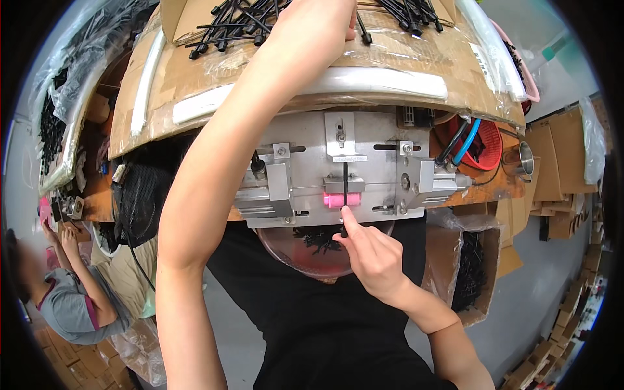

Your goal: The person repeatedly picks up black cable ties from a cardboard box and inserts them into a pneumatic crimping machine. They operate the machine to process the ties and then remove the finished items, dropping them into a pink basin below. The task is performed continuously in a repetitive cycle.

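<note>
My right hand (376,260) pinches the lower end of a thin black rod (345,179), its index finger stretched along it. The rod lies over a small pink block (333,199) in the middle of a metal fixture (383,172). Stretched far forward, my left hand (322,26) is partly cut off by the top edge. Its fingers look curled, and what they hold, if anything, is hidden. Around it several black rods with knobbed ends (227,29) lie on a cardboard surface (416,55); one knobbed end sits right beside its fingertips.
Below the fixture stands a round tub (286,257) with black pieces. A cardboard box (448,273) of black parts is at the right, near a red basket (494,153) and a metal cup (520,159). Another person (81,305) works at far left. Black mesh (143,208) hangs left.
</note>
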`<act>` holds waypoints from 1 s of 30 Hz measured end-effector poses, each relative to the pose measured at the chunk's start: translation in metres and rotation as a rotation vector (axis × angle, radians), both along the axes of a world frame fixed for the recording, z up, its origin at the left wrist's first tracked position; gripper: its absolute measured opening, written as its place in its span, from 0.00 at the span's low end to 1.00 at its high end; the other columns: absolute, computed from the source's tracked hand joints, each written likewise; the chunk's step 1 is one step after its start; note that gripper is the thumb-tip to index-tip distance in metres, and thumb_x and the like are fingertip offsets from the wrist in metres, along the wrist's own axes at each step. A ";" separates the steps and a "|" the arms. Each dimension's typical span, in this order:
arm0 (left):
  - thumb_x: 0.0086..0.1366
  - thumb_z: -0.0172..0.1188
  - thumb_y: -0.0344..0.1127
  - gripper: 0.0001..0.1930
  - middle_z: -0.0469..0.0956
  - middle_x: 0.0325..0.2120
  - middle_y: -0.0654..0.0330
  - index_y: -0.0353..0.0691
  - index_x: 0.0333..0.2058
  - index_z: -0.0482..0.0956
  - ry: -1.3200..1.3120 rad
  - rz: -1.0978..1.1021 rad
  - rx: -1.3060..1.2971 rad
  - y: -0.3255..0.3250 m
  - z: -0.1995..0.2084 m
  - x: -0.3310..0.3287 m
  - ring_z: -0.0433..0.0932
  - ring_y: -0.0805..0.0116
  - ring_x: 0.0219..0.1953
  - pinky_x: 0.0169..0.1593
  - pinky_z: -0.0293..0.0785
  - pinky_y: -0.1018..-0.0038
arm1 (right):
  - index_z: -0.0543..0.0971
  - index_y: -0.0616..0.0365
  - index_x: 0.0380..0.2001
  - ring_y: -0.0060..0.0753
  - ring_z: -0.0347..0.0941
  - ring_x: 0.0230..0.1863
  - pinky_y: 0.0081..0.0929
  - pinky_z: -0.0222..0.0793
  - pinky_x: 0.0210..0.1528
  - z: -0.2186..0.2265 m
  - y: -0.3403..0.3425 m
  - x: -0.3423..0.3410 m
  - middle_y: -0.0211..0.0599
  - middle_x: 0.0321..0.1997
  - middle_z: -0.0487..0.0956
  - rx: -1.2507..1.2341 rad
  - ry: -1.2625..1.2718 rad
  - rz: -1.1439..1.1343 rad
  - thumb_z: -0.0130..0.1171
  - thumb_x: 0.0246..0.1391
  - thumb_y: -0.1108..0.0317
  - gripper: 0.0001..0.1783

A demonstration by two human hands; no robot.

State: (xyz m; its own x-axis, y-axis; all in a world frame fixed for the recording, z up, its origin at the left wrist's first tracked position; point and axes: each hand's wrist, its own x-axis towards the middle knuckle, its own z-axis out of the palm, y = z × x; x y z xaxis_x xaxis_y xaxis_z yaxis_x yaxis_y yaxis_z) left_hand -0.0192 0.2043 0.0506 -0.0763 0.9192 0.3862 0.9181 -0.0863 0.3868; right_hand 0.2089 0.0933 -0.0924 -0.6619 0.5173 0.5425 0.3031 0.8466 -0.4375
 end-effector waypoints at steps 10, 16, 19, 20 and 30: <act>0.47 0.64 0.14 0.18 0.78 0.33 0.57 0.38 0.37 0.80 -0.067 0.128 0.293 -0.147 -0.048 0.052 0.77 0.60 0.40 0.44 0.74 0.69 | 0.78 0.54 0.47 0.35 0.74 0.23 0.32 0.67 0.23 0.093 0.107 -0.049 0.35 0.24 0.76 0.338 0.084 -0.169 0.67 0.50 0.57 0.22; 0.53 0.60 0.22 0.31 0.70 0.34 0.57 0.27 0.59 0.68 0.094 0.092 -0.024 -0.190 -0.109 0.116 0.71 0.63 0.36 0.42 0.70 0.71 | 0.75 0.65 0.41 0.57 0.77 0.40 0.43 0.72 0.42 0.129 0.198 -0.113 0.58 0.35 0.79 0.097 -0.159 0.033 0.51 0.54 0.74 0.12; 0.53 0.57 0.23 0.33 0.68 0.33 0.58 0.25 0.60 0.65 0.129 0.095 -0.063 -0.186 -0.131 0.120 0.70 0.64 0.36 0.43 0.71 0.72 | 0.75 0.59 0.47 0.49 0.75 0.36 0.40 0.70 0.40 0.126 0.203 -0.110 0.52 0.34 0.78 0.024 -0.239 0.068 0.54 0.54 0.72 0.16; 0.54 0.60 0.24 0.33 0.69 0.34 0.57 0.26 0.60 0.65 0.107 0.104 -0.081 -0.185 -0.131 0.121 0.70 0.63 0.37 0.44 0.71 0.70 | 0.74 0.57 0.50 0.46 0.74 0.35 0.38 0.70 0.39 0.127 0.203 -0.107 0.50 0.33 0.77 0.005 -0.259 0.063 0.56 0.54 0.71 0.18; 0.55 0.60 0.29 0.31 0.69 0.34 0.56 0.26 0.58 0.67 0.111 -0.032 -0.091 -0.170 -0.090 0.094 0.70 0.62 0.38 0.45 0.71 0.71 | 0.81 0.57 0.45 0.17 0.63 0.25 0.19 0.62 0.29 0.141 0.216 -0.039 0.25 0.21 0.68 -0.084 -0.073 -0.013 0.61 0.60 0.66 0.12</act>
State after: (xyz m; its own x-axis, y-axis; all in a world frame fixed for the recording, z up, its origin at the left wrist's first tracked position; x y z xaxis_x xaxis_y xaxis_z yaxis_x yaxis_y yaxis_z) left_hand 0.0749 0.0347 -0.0390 -0.0074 0.9521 0.3056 0.9530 -0.0858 0.2905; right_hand 0.1699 0.3098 0.0489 -0.6910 0.5680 0.4471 0.3477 0.8034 -0.4833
